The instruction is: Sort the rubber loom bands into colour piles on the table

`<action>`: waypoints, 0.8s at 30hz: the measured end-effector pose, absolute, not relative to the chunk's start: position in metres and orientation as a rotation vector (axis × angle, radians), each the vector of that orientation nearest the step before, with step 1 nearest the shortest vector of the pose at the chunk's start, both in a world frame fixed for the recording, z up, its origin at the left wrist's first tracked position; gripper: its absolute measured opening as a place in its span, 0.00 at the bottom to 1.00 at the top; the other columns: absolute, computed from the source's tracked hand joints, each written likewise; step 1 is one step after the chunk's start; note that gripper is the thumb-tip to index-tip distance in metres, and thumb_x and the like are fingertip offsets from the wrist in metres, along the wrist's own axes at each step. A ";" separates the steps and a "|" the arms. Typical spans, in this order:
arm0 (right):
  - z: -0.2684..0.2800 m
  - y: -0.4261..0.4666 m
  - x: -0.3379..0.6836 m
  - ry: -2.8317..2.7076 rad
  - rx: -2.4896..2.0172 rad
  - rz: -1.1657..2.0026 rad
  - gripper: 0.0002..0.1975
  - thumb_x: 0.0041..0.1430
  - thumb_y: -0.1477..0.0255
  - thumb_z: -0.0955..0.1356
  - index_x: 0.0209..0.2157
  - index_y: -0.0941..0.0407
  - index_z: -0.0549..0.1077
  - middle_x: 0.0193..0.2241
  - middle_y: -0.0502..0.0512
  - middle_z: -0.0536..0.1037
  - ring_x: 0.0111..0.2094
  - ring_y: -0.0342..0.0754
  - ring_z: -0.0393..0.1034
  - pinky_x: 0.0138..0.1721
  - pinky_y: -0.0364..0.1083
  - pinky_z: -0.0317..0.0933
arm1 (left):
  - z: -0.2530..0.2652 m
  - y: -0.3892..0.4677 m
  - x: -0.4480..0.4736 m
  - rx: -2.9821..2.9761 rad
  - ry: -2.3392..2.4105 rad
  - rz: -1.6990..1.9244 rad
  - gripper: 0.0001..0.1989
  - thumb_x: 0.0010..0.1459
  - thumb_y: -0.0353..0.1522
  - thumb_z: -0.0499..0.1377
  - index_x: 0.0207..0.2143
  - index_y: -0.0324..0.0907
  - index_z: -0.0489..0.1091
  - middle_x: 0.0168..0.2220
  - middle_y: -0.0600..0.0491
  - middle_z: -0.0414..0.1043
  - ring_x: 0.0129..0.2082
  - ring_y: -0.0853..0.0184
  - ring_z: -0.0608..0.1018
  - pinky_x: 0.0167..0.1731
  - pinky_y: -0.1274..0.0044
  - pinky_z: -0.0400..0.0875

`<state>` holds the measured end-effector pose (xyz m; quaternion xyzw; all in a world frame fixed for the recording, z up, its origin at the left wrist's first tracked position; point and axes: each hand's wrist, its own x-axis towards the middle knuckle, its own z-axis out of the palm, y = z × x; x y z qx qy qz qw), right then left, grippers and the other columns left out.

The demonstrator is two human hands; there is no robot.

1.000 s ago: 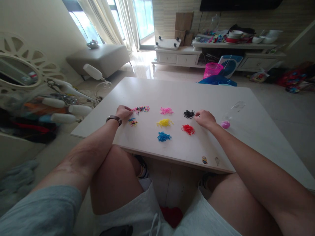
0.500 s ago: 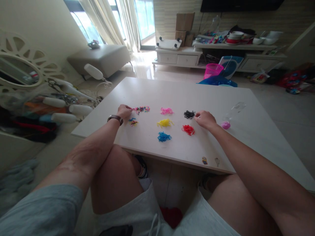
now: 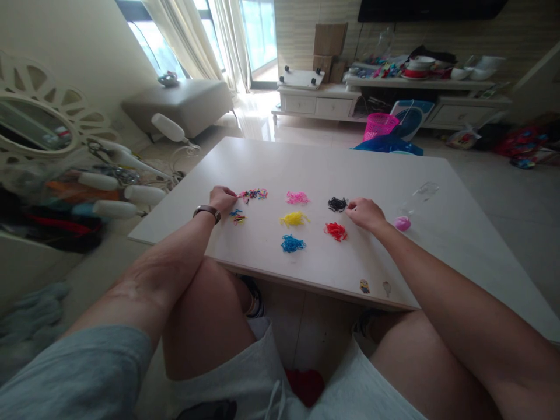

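Small loose rubber bands lie sorted by colour on the white table (image 3: 258, 166). My left hand (image 3: 222, 199), with a dark wristband, pinches at the left end of the mixed-colour rubber bands (image 3: 254, 195); a pink band shows at its fingertips. Just below it is a smaller mixed group of bands (image 3: 238, 218). Beside the black rubber bands (image 3: 337, 204), my right hand (image 3: 364, 213) has its fingers drawn together at the pile's right edge; what they hold is too small to make out. Pink (image 3: 298, 198), yellow (image 3: 294, 219), blue (image 3: 293, 244) and red (image 3: 335, 232) piles lie between the hands.
A purple round object (image 3: 402, 223) and a clear plastic piece (image 3: 426, 191) lie right of my right hand. Two stickers, one a yellow cartoon figure (image 3: 364, 286), are near the front edge. Beyond the table stand a pink basket (image 3: 380, 124) and a low cabinet (image 3: 315, 105).
Hardly anything differs. The whole view has shifted slightly; both hands stay at the same piles, and the piles look the same.
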<state>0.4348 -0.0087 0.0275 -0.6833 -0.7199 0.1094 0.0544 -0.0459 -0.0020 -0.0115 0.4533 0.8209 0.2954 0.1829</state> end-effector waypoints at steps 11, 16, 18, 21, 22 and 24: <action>0.027 -0.008 0.435 -2.198 -2.071 0.332 0.11 0.54 0.66 0.67 0.36 0.51 0.81 0.40 0.57 0.83 0.41 0.55 0.76 0.38 0.47 0.65 | -0.015 0.004 -0.051 1.252 2.239 0.891 0.12 0.40 0.27 0.69 0.32 0.38 0.78 0.31 0.48 0.79 0.31 0.64 0.77 0.34 0.75 0.70; 0.029 -0.009 0.434 -2.197 -2.078 0.340 0.11 0.54 0.66 0.67 0.36 0.52 0.81 0.40 0.57 0.83 0.41 0.54 0.76 0.38 0.47 0.64 | -0.021 0.008 -0.057 1.239 2.204 0.955 0.11 0.41 0.28 0.68 0.32 0.38 0.79 0.32 0.47 0.80 0.33 0.63 0.78 0.35 0.75 0.70; 0.028 -0.009 0.434 -2.198 -2.077 0.338 0.11 0.54 0.66 0.67 0.36 0.52 0.81 0.40 0.58 0.83 0.41 0.55 0.76 0.39 0.47 0.65 | -0.023 0.008 -0.058 1.255 2.201 0.965 0.10 0.42 0.29 0.68 0.31 0.38 0.79 0.32 0.47 0.80 0.33 0.64 0.77 0.35 0.75 0.70; 0.028 -0.009 0.434 -2.206 -2.080 0.330 0.11 0.54 0.66 0.67 0.36 0.51 0.81 0.40 0.58 0.83 0.41 0.55 0.76 0.40 0.48 0.65 | -0.022 0.007 -0.056 1.258 2.193 0.979 0.10 0.42 0.31 0.70 0.30 0.39 0.80 0.30 0.48 0.79 0.32 0.63 0.77 0.35 0.75 0.70; 0.028 -0.008 0.434 -2.209 -2.079 0.330 0.11 0.54 0.66 0.67 0.36 0.51 0.81 0.40 0.58 0.83 0.41 0.55 0.76 0.40 0.48 0.65 | -0.021 0.007 -0.055 1.251 2.195 0.988 0.10 0.42 0.32 0.70 0.30 0.39 0.80 0.30 0.48 0.79 0.31 0.64 0.77 0.35 0.75 0.70; 0.028 -0.008 0.434 -2.210 -2.080 0.332 0.12 0.54 0.66 0.67 0.36 0.51 0.81 0.41 0.58 0.83 0.42 0.55 0.76 0.40 0.48 0.65 | -0.019 0.006 -0.052 1.225 2.205 1.004 0.10 0.42 0.32 0.70 0.30 0.39 0.80 0.30 0.48 0.79 0.31 0.64 0.77 0.35 0.74 0.70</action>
